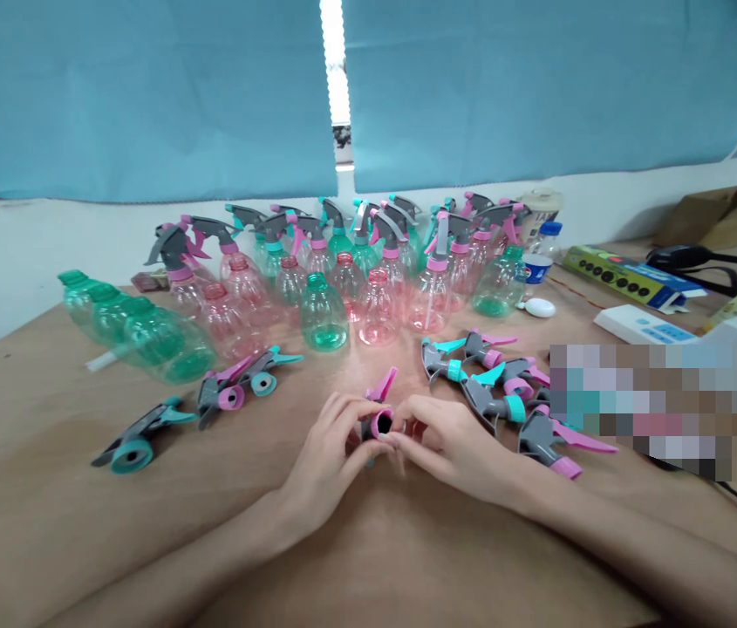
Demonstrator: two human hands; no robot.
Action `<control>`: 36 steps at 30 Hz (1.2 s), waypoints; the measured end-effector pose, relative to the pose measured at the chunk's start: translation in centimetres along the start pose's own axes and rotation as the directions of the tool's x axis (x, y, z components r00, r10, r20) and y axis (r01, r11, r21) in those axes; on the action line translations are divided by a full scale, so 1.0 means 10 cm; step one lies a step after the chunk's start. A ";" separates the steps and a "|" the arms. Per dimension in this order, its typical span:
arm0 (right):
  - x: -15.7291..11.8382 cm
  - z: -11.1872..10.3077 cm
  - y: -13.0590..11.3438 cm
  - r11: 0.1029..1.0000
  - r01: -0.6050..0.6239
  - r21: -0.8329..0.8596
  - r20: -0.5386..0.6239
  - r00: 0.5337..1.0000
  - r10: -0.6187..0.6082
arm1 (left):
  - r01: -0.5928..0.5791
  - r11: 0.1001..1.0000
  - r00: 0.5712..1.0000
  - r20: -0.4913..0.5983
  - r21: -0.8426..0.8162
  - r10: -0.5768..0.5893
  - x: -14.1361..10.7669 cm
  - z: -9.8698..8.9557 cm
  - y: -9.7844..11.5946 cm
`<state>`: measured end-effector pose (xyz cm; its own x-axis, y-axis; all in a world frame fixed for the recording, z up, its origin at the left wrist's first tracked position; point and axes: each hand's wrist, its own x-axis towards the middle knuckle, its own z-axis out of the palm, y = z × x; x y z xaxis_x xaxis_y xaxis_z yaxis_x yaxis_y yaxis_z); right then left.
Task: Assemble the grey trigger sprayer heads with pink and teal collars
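Above the near middle of the table, a grey trigger spray head with a pink collar [382, 424] is gripped between the fingers and thumb of my left hand [332, 440]. Its collar opening faces me and its pink trigger points up. Closed in a pinch at the collar's right edge is my right hand [450, 436]; a small pale bit shows at its fingertips, too blurred to name. Loose spray heads with pink or teal collars lie on both sides, including a teal one [133, 454] at left and a pink one [542, 440] at right.
Behind my hands stand several clear pink and green bottles, many with spray heads fitted; one open green bottle [324, 316] is in front. Green bottles [165, 340] lie at left. A long box [630, 275], a white device [643, 324] and a cardboard box [712, 218] are at right.
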<state>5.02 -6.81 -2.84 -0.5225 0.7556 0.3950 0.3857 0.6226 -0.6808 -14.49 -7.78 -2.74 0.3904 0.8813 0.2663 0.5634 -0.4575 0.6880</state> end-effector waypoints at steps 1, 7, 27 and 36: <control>-0.01 0.00 -0.01 1.000 -0.005 0.005 -0.007 1.000 0.006 | 0.006 1.000 1.000 0.000 -0.005 -0.006 0.00 0.00 0.01; -0.01 0.00 -0.01 0.998 -0.032 0.051 -0.055 0.998 0.034 | -0.001 1.000 1.000 -0.018 -0.025 0.000 0.00 -0.01 0.03; -0.03 0.02 0.00 0.968 -0.207 0.143 -0.149 0.962 0.228 | -0.004 1.000 0.996 -0.084 -0.005 0.003 0.01 0.00 -0.01; -0.02 0.03 0.07 0.926 -0.215 0.310 -0.128 0.956 0.265 | 0.002 1.000 0.996 -0.094 -0.002 -0.003 0.00 0.00 -0.01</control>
<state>5.11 -6.61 -3.56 -0.2999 0.9131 0.2763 0.2340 0.3512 -0.9066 -14.53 -7.74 -2.82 0.3188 0.8897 0.3269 0.5631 -0.4551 0.6897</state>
